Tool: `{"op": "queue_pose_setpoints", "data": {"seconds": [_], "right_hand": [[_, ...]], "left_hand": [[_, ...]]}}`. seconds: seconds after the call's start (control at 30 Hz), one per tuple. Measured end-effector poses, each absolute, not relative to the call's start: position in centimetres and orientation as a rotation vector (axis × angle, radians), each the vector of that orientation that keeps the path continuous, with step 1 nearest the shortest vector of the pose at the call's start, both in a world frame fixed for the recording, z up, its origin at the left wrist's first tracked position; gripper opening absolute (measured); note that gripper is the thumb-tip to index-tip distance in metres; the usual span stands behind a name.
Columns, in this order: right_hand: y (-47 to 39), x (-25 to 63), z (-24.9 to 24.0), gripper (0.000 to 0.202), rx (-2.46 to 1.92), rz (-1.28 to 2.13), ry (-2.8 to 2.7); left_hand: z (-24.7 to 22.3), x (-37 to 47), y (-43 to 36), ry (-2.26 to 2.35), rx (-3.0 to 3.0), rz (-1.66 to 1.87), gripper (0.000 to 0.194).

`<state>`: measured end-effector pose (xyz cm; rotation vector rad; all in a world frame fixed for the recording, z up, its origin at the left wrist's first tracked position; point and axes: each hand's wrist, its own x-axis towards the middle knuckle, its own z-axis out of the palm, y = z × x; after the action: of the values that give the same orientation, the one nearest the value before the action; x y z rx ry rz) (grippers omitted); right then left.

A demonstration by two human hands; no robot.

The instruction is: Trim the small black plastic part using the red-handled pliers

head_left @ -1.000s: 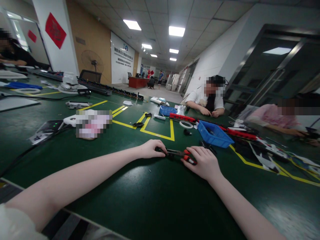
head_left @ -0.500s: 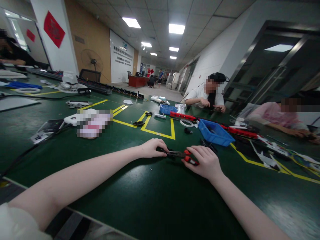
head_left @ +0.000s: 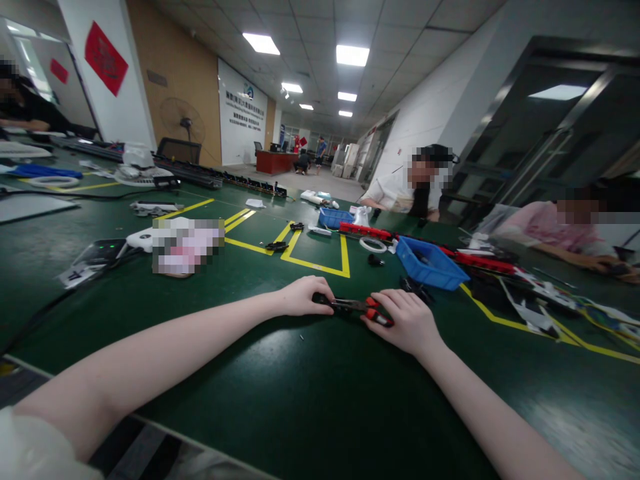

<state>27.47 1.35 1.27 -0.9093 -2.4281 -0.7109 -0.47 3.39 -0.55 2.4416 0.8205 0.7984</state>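
nearest, both forearms reach out over the green table (head_left: 280,400) and meet near its middle. left hand (head_left: 303,297) rests knuckles-up on the surface, fingers curled around the dark tip end of a pair of pliers (head_left: 357,308) — what sits under the fingertips is hidden, so i cannot tell whether a small part is pinched there. right hand (head_left: 407,321) is closed over the red-and-black handles of the same pliers, thumb side toward the left hand. hands are close together, joined only by the tool, which lies low and roughly level just above the table.

just beyond the right hand: a small black part (head_left: 415,290) on the table, then a blue bin (head_left: 430,267) tilted slightly, near a yellow tape line (head_left: 345,257). left of that — a white power strip (head_left: 143,240) and a dark device with a green light (head_left: 100,252), cable trailing toward the near left edge.

farther: a white tape ring (head_left: 373,245), a second smaller blue tray (head_left: 334,218), a red strip (head_left: 365,231). two seated people at the far right side of the table, one in white (head_left: 395,193), one in pink (head_left: 540,230); another person's arm at the far left (head_left: 25,123).
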Motion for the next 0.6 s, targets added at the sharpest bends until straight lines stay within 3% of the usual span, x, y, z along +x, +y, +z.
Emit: {"op": "queue_pose_setpoints", "data": {"seconds": [0.6], "right_hand": [[1.27, 27.33, 1.38, 0.032, -0.91, -0.571, -2.53]], "left_hand": [[-0.6, -0.6, 3.41, 0.759, 2.388, 0.771, 0.018]]}}
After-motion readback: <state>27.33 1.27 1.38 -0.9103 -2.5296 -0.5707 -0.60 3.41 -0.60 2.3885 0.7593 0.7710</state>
